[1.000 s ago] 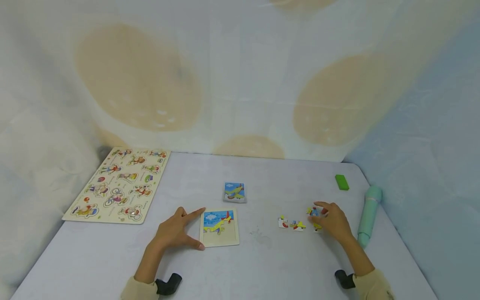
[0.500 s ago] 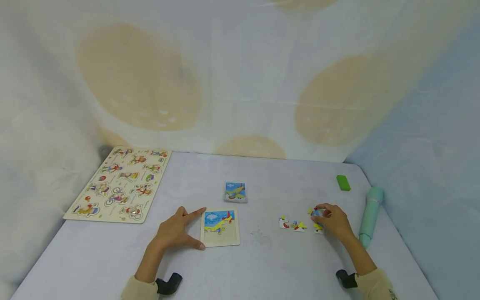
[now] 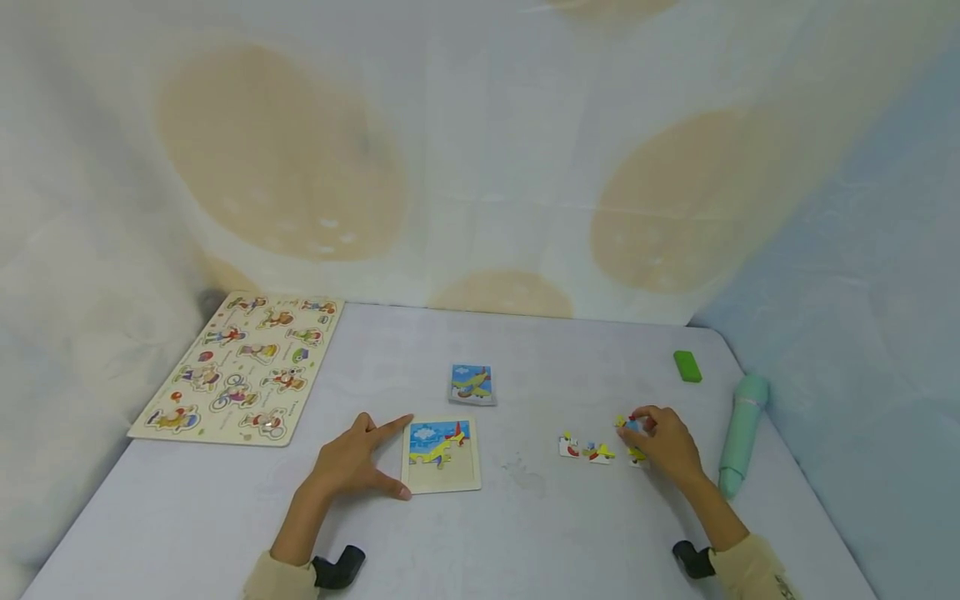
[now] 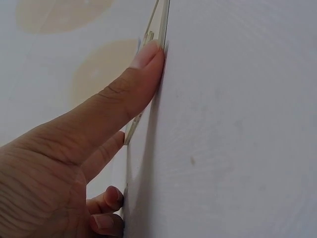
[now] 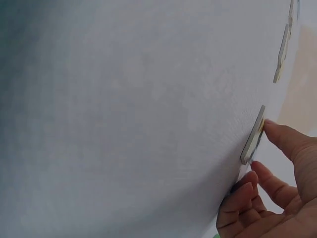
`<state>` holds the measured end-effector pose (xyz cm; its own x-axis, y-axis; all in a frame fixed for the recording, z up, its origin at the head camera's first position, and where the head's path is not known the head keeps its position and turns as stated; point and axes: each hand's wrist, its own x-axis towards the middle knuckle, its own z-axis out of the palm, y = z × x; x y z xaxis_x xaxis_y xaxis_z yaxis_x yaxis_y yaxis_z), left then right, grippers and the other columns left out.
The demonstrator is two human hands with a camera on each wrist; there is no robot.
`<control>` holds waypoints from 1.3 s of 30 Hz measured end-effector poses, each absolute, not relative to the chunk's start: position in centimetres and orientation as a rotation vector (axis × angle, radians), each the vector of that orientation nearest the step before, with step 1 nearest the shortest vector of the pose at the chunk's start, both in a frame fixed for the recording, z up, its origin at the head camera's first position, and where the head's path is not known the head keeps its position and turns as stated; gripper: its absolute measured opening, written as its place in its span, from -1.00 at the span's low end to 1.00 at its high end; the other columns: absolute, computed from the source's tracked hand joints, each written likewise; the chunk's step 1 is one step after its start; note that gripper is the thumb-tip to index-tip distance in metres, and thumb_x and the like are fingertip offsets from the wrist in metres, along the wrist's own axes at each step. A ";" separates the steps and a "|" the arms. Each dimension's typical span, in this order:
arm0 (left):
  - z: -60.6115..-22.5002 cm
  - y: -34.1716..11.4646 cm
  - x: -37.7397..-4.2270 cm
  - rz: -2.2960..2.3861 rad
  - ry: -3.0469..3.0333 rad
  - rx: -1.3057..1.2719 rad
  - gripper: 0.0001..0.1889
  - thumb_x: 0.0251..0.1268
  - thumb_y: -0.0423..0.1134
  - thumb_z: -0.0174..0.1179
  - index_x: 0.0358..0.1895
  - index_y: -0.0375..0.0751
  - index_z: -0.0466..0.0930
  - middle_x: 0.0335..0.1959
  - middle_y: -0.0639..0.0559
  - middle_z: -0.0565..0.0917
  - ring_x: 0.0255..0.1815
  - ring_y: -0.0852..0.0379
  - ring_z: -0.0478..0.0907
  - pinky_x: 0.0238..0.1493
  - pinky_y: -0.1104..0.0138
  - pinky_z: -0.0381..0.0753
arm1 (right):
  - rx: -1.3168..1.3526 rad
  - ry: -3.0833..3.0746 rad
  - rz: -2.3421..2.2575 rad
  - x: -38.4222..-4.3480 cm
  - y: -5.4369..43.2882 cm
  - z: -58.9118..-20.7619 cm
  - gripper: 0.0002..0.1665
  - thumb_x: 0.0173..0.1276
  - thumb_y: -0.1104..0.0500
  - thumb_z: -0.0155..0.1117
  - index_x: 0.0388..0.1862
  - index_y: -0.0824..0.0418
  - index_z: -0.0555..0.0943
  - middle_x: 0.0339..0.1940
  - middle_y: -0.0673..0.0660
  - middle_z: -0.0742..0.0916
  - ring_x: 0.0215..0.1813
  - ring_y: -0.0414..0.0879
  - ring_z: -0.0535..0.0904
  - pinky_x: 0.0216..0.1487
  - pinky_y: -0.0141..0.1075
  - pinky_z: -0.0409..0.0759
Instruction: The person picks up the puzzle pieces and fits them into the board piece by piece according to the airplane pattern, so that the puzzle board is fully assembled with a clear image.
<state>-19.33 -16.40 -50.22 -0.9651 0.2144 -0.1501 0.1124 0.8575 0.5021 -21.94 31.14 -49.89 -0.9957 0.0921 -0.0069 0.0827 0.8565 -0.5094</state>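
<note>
My left hand (image 3: 347,462) lies beside a small square puzzle tray (image 3: 444,480), its thumb and index finger spread to two corners of the left edge. Sky and yellow airplane pieces fill the upper part of the tray; bare board shows below. In the left wrist view the thumb (image 4: 133,79) presses the tray's edge. Over on the right, my right hand (image 3: 670,446) pinches a blue puzzle piece (image 3: 630,424) between thumb and finger, which partly hide it. A yellow piece (image 3: 637,456) lies under that hand. Two loose pieces, a white-and-red one (image 3: 568,447) and a yellow one (image 3: 600,452), lie to its left.
Behind the tray sits a small stack with an airplane picture (image 3: 472,384). A large puzzle board (image 3: 243,367) with figures occupies the back left. At the right are a green block (image 3: 686,366) and a mint-green tube (image 3: 741,433). Cloth walls (image 3: 480,208) surround the table.
My right thumb and finger have closed on the blue piece and shifted it slightly. The left hand keeps its place at the tray.
</note>
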 end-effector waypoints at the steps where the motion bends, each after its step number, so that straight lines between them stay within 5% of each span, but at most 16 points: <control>1: -50.2 -16.4 -19.3 0.745 2.833 0.253 0.18 -0.57 0.27 0.64 0.44 0.24 0.38 -0.27 0.00 0.27 -0.41 0.10 0.26 -0.44 0.27 0.22 | -0.145 -3.012 0.814 -21.9 31.1 -49.9 -0.52 0.26 0.07 0.43 0.00 0.38 0.60 -0.30 0.22 0.53 -0.27 0.03 0.42 -0.33 -0.25 0.36; 20: -50.2 -16.4 -19.2 0.762 2.827 0.247 0.18 -0.57 0.26 0.64 0.44 0.23 0.38 -0.27 0.00 0.27 -0.40 0.09 0.26 -0.44 0.26 0.22 | -0.101 -2.932 0.796 -21.5 30.0 -49.3 -0.56 0.26 0.11 0.43 -0.01 0.40 0.64 -0.24 0.25 0.58 -0.28 0.01 0.48 -0.34 -0.28 0.41; 39: -50.4 -16.5 -19.4 0.758 2.825 0.251 0.17 -0.56 0.28 0.64 0.44 0.25 0.38 -0.26 0.00 0.28 -0.39 0.10 0.28 -0.43 0.26 0.22 | 0.084 -2.878 0.957 -20.3 20.2 -47.8 -0.60 0.15 0.08 0.53 -0.07 0.25 0.69 -0.28 0.11 0.57 -0.37 -0.12 0.42 -0.46 -0.39 0.35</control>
